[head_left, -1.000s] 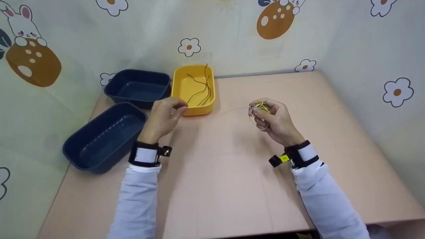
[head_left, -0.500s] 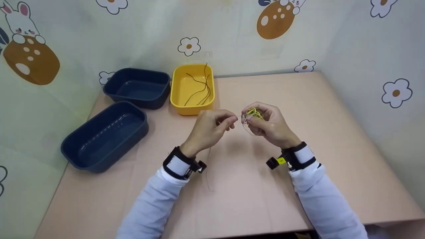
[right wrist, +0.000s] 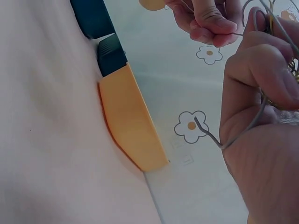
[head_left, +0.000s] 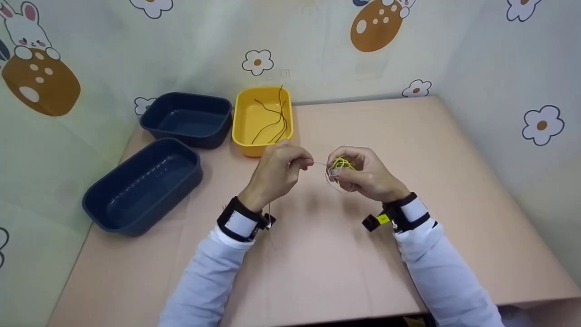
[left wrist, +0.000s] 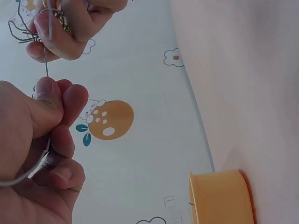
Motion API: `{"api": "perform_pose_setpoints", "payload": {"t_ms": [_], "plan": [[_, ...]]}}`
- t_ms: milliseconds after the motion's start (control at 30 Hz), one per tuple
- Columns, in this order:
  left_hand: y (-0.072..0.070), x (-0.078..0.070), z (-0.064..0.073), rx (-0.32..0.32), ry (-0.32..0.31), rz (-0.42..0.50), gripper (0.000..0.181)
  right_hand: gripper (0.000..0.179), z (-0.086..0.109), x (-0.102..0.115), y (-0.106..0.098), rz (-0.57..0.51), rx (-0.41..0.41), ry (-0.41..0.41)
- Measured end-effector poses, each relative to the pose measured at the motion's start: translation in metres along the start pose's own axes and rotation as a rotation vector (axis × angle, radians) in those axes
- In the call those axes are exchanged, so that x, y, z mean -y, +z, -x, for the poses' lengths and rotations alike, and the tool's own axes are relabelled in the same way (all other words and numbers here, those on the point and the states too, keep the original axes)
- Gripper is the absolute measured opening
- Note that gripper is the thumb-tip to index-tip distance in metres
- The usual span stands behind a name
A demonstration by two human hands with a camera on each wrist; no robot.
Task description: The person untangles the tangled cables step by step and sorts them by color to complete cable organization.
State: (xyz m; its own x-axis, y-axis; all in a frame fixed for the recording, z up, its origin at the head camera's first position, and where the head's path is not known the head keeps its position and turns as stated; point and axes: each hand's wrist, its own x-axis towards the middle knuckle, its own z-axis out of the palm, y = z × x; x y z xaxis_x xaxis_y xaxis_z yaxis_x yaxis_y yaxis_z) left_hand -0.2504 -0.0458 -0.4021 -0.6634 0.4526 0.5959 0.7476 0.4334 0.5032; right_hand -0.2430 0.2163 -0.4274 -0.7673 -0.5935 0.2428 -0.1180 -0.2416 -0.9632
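Note:
My left hand pinches a thin pale grey string between thumb and fingers. A short taut length of it runs across to my right hand, and a loose end hangs below the left hand. Curled fingers of the right hand hold a tangled bundle of yellow and pale strings. In the right wrist view, a loose grey end lies across that palm. Part of the bundle is hidden by the right fingers and thumb.
Behind my left hand stands a yellow box with several dark strings in it. One dark blue box stands beside it, another nearer on the left. A patterned curtain borders the table.
My left hand came from beside the yellow box to the bundle, then drew back slightly left with the string pinched. My right hand shifted slightly left and nearer with the bundle.

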Motion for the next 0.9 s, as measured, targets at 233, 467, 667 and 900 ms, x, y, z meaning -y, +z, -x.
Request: {"api": "perform_pose_setpoints", "payload": {"t_ms": [233, 467, 667, 900], "plan": [[-0.002, 0.006, 0.001, -0.016, -0.012, -0.044, 0.011, 0.032, 0.0, 0.0, -0.002, 0.024, 0.03, 0.002], [-0.007, 0.006, 0.0, -0.044, 0.0, -0.056, 0.011, 0.033, 0.002, 0.003, -0.002, 0.014, 0.039, -0.002], [-0.009, 0.005, -0.001, -0.029, 0.034, -0.052, 0.012, 0.038, 0.003, 0.005, -0.004, -0.042, 0.025, -0.013], [-0.012, -0.005, -0.003, 0.049, 0.016, 0.039, 0.01, 0.043, 0.003, 0.006, -0.005, -0.042, -0.003, -0.008]]}}
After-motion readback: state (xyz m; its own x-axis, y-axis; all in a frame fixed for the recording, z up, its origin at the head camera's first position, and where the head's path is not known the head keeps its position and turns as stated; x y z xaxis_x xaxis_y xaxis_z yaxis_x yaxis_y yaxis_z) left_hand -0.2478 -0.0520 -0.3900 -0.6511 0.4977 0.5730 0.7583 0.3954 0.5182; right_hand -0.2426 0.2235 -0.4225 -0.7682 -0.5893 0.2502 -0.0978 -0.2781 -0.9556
